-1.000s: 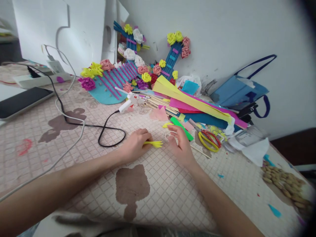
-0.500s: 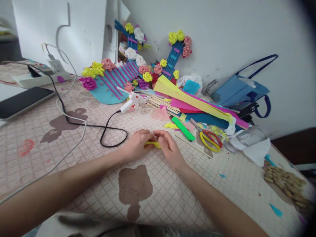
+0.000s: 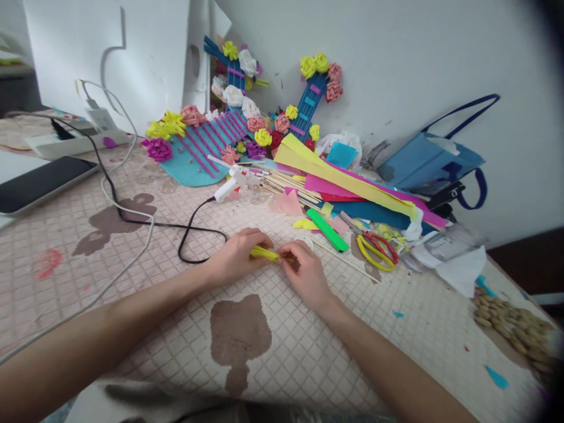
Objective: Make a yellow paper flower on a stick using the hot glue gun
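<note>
Pinching a yellow paper strip [image 3: 264, 253] between them, the left hand [image 3: 235, 255] and right hand [image 3: 304, 273] work low over the desk [image 3: 286, 352]; light, limp, likely best gripped at its ends.

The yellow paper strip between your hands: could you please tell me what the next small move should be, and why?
Probably a slight tightening twist with the right hand. The left hand pinches one end of the yellow paper strip and the right pinches the other, so both hands are occupied, while the glue gun lies apart, farther back.
</note>
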`<action>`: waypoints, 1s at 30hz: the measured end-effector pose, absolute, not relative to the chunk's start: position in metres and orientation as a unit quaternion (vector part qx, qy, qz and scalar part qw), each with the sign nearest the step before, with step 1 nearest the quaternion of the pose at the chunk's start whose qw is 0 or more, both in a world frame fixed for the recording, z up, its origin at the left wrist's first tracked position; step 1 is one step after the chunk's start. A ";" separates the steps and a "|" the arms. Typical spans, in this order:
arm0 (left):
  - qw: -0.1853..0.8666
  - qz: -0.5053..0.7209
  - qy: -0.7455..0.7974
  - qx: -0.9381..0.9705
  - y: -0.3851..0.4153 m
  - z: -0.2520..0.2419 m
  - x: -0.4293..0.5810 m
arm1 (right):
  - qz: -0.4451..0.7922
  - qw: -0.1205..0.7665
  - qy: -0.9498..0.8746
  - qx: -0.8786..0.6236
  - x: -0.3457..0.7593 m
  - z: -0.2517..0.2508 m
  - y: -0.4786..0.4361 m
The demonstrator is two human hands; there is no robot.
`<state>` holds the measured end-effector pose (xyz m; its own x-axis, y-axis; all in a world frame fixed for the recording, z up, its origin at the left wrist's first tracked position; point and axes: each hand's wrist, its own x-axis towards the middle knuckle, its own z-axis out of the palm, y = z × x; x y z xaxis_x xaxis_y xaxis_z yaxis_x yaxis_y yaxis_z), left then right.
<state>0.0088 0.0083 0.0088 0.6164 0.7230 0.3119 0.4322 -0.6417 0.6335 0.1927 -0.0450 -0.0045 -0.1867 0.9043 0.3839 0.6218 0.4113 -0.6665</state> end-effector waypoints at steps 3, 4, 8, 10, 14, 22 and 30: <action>0.256 0.280 0.331 0.864 0.010 0.012 0.003 | 0.189 0.383 -0.749 -0.507 0.193 -0.003 -0.046; 0.261 0.273 0.326 0.867 0.010 0.013 0.002 | 0.189 0.381 -0.750 -0.507 0.193 -0.003 -0.046; 0.275 0.248 0.313 0.874 0.012 0.013 0.000 | 0.184 0.370 -0.753 -0.511 0.192 -0.002 -0.046; 0.274 0.250 0.316 0.873 0.013 0.011 0.000 | 0.178 0.362 -0.760 -0.510 0.191 -0.002 -0.045; 0.267 0.261 0.316 0.872 0.013 0.007 0.001 | 0.160 0.348 -0.773 -0.506 0.188 -0.002 -0.043; 0.250 0.265 0.323 0.873 0.012 0.006 0.004 | 0.155 0.341 -0.779 -0.503 0.188 -0.003 -0.041; 0.241 0.266 0.323 0.876 0.012 0.003 0.004 | 0.150 0.338 -0.779 -0.506 0.188 -0.004 -0.041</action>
<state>0.0042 0.0119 0.0028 0.6507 0.6931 0.3102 0.4375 -0.6761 0.5928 0.1876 -0.0406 -0.0045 -0.2587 0.8905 0.3743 0.6876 0.4419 -0.5761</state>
